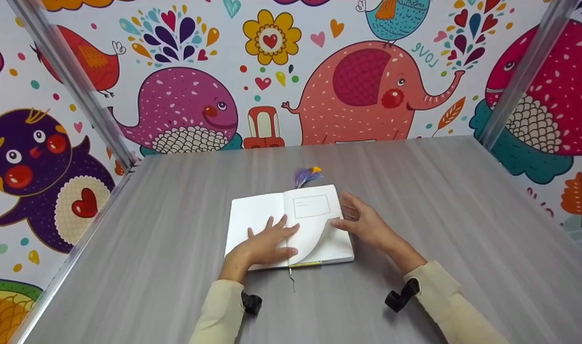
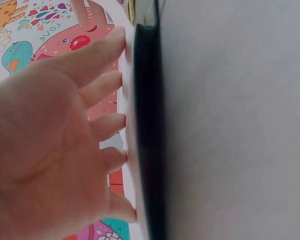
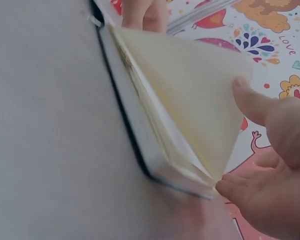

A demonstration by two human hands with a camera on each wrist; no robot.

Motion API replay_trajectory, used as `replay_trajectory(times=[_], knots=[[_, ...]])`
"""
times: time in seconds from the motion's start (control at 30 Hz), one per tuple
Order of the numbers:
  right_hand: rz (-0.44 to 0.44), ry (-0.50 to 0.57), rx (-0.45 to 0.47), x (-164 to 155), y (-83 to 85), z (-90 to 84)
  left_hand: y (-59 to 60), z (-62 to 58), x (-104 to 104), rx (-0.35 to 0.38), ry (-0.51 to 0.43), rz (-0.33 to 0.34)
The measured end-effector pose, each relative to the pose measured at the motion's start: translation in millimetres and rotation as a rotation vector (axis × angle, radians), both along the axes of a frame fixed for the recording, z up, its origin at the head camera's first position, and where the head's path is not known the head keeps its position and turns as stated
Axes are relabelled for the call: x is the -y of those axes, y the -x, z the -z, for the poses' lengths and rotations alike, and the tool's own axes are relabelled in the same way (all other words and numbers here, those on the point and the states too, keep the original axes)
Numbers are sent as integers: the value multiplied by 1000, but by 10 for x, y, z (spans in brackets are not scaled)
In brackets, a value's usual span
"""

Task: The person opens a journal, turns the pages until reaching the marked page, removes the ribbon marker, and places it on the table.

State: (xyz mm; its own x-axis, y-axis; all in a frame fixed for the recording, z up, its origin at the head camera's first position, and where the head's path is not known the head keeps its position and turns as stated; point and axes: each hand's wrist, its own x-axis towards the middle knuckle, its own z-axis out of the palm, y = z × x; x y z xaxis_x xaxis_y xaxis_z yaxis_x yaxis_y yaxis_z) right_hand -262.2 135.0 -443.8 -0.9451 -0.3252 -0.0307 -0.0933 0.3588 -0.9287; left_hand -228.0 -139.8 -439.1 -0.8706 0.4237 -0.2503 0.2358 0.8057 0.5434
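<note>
Flat left hand pins notebook; right hand lifts page.

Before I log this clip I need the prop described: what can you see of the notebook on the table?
The notebook lies open and flat on the grey table, white pages up, with a dark cover edge. The right page bears a faint printed box. A thin ribbon marker trails from its near edge; a purple and orange tassel lies at its far edge. The left hand rests flat on the left page. The right hand lifts one leaf, which curls upward.
</note>
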Motion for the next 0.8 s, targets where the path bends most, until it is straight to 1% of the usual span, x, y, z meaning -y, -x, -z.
replay_trajectory(times=[0.13, 0.23, 0.33, 0.43, 0.6, 0.73, 0.8], knots=[[85, 98, 83, 56, -6, -32, 10, 0, 10, 5, -9, -8], [144, 218, 140, 92, -19, -47, 13, 4, 15, 10, -16, -13], [179, 360, 174, 116, -47, -61, 10, 5, 19, 11, -25, -14], [198, 445, 193, 131, -72, -71, 8, 6, 27, 9, -32, -16], [176, 460, 221, 181, -128, -102, 15, 6, 47, 6, -60, -26], [104, 460, 219, 236, -194, -157, 31, -13, 52, -24, -118, -52], [57, 468, 209, 267, -225, -188, 36, -35, 56, -39, -161, -70]])
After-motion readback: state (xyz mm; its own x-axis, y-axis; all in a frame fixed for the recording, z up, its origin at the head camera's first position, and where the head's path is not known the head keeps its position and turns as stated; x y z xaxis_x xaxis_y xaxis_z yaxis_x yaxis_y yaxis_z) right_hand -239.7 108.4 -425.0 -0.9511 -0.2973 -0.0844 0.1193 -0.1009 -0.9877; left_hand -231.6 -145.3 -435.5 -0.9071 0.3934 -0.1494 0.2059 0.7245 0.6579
